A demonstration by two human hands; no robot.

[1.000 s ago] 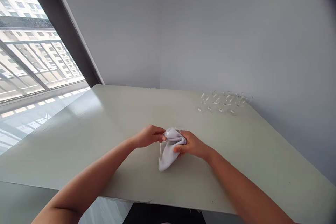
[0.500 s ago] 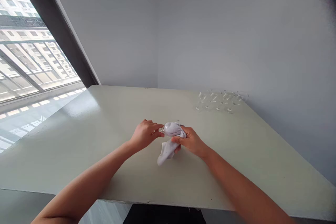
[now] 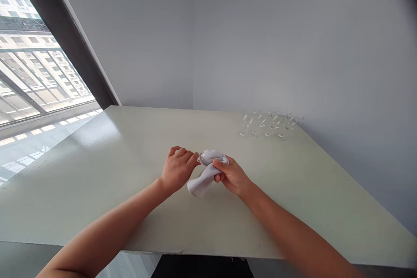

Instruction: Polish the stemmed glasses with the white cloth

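Observation:
A clear stemmed glass [image 3: 202, 159] is held sideways above the table, its bowl mostly covered by a white cloth [image 3: 202, 181]. My left hand [image 3: 180, 167] is closed on the narrow stem end, with the fingers bunched together at the glass's left side. On the other side, my right hand [image 3: 233, 176] pinches the cloth around the bowl, thumb on top. One loose end of the cloth hangs down to the left, between my hands. The rim of the glass is hidden under the cloth and fingers.
Several clear stemmed glasses [image 3: 269, 125] stand upright in a group at the table's far right, close to the wall. The pale table [image 3: 130, 208] has its front edge close to my body. A window [image 3: 29, 61] is on the left.
My left hand has turned, its fingers curling over the stem. The cloth now covers more of the glass, and its loose end has swung left and up.

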